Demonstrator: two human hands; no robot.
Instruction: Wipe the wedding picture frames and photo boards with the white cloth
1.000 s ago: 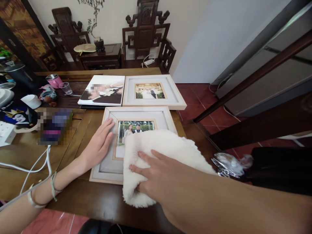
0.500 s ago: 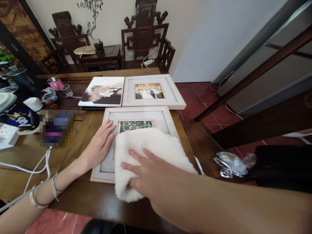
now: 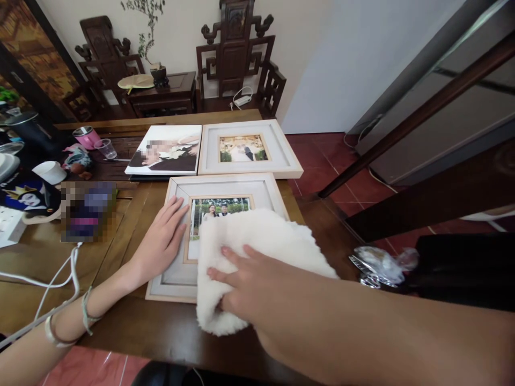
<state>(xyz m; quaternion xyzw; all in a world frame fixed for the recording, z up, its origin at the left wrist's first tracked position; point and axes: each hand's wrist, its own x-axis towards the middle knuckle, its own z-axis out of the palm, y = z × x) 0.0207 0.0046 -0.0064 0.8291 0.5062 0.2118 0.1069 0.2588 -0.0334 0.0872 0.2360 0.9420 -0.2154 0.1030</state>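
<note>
- My right hand [image 3: 245,281] lies flat on a fluffy cream-white fleece cloth [image 3: 257,252], fingers [image 3: 225,251] spread and pressing down rather than curled round anything; the thumb side looks tucked at the cloth's near edge, though I cannot tell for sure whether it pinches the fabric.
- Under that cloth is the pale wooden picture frame with a glazed photo of two people [image 3: 219,206], lying flat on the brown wooden table [image 3: 132,214]. The cloth covers the frame's near right part, from beneath my fingertips outward to the right and back toward my wrist.
- My left hand [image 3: 161,244] rests open, palm down, on the frame's left border, fingers straight and together, their tips just at the inner mat's edge. It grips nothing.
- Judging the wiping: the cloth sits over the lower right of the glass, while the top strip of the photo and the left border beyond my left fingertips lie uncovered. Whether those parts are already clean I cannot say; the glass shows no clear smears from here.
- Beyond my fingertips, farther up the table, lie a second pale frame holding a small photo [image 3: 247,150] and, to its left, an unframed canvas print [image 3: 164,150], touching side by side. Neither has a cloth or hand on it, so I judge them still outside the work in hand.
</note>
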